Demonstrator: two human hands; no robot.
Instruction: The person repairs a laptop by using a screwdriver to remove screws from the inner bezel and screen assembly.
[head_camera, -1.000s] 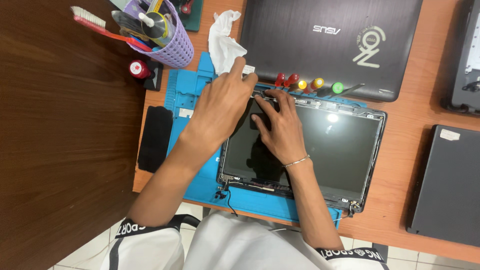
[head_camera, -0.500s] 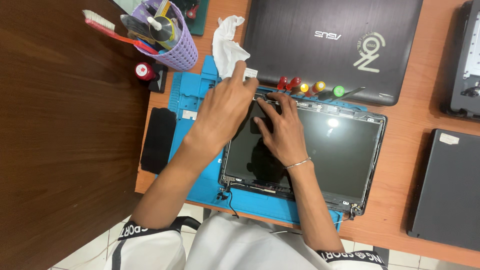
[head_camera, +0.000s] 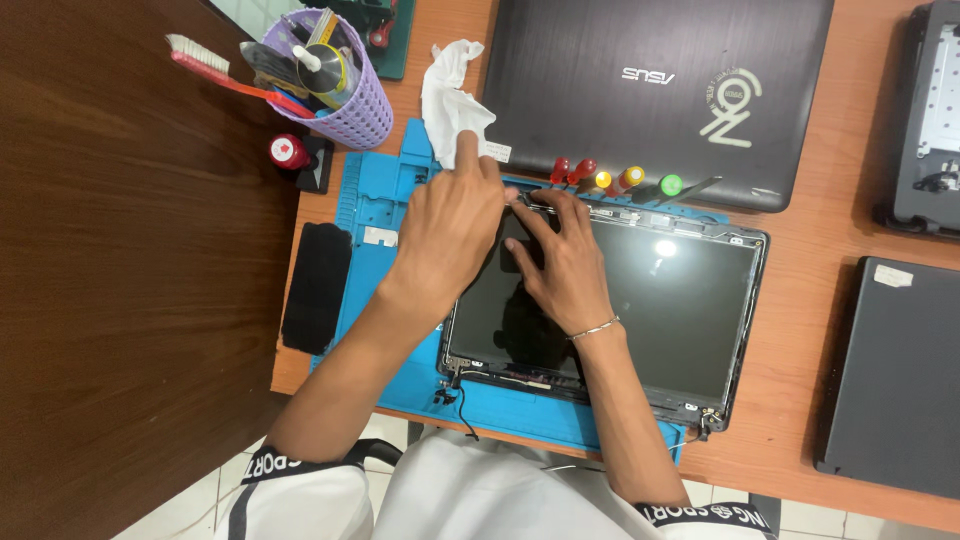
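Both hands, left hand (head_camera: 447, 225) and right hand (head_camera: 562, 262), fingers spread flat, press the top-left corner of the bare laptop screen (head_camera: 640, 310) on the blue mat (head_camera: 375, 205); too much pressure could crack the panel; versus earlier, hands barely shifted, the left index now lifted toward the white cloth (head_camera: 450, 100).

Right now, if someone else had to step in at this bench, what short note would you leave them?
Left hand: lies on the top left corner of the laptop screen panel, holds nothing.
Right hand: fingers spread flat on the glass near the same corner.
Panel lies face up, bezel off, on the blue mat; screwdrivers lie just above it, white cloth beside.
Done: bezel removed.
Left: the panel sits in its back cover.
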